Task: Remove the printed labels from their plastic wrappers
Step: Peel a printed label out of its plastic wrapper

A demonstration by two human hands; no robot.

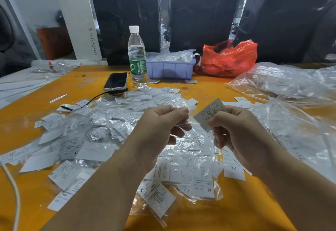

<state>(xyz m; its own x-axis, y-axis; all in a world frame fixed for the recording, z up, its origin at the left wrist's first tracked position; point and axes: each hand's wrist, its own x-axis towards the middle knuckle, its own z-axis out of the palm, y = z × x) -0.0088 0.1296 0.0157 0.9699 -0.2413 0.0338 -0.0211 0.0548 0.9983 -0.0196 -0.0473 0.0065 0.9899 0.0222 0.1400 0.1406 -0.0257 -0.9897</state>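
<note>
Pinched a printed label [211, 114] in the right hand [236, 136], just beside the left hand [160, 130], which gripped a clear wrapper [181, 121] between curled fingers. Held both above the pile of wrapped labels [101, 132]. Risked dropping the freed label among wrapped ones, losing it through a slack pinch.
</note>
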